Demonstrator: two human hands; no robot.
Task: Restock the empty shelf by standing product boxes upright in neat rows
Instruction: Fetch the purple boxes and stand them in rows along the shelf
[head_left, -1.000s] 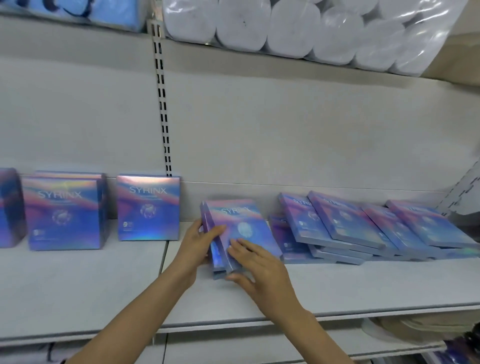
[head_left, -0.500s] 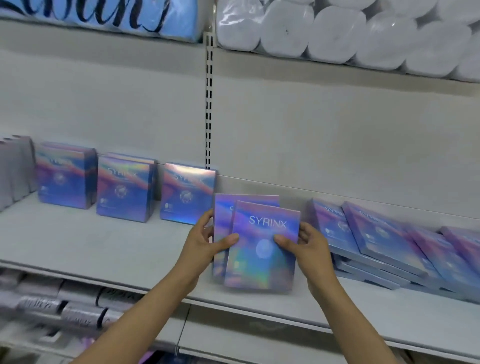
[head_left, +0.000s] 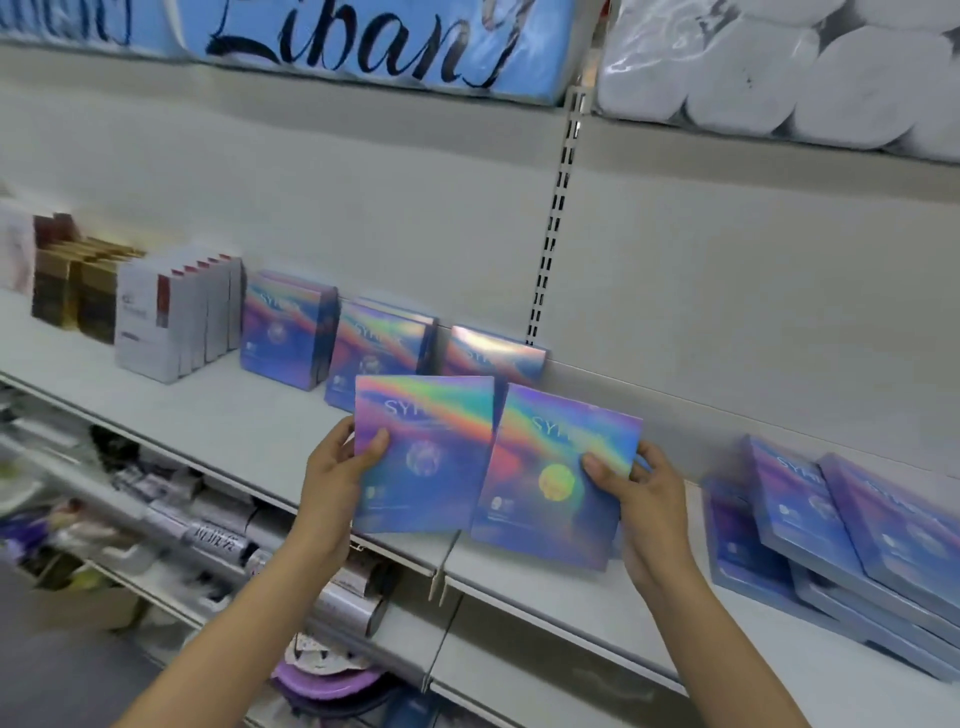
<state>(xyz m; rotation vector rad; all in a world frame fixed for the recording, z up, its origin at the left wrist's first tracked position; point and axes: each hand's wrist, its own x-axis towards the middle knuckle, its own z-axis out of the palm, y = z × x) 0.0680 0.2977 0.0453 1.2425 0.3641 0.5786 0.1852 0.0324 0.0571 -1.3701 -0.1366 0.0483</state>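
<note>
two boxes (head_left: 423, 457) upright, faces forward, in both hands (head_left: 332, 473).

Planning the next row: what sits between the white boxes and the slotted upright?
In the head view, three upright holographic box rows stand between the white boxes and slotted upright.

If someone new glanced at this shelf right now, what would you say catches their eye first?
Most likely the two iridescent boxes held side by side in front of the shelf: the left hand grips the left box and the right hand grips the right box. Next, the slumped pile of flat boxes at the right, against the upright rows standing behind the left box. Above, the big blue pack with dark script lettering stands out.
</note>
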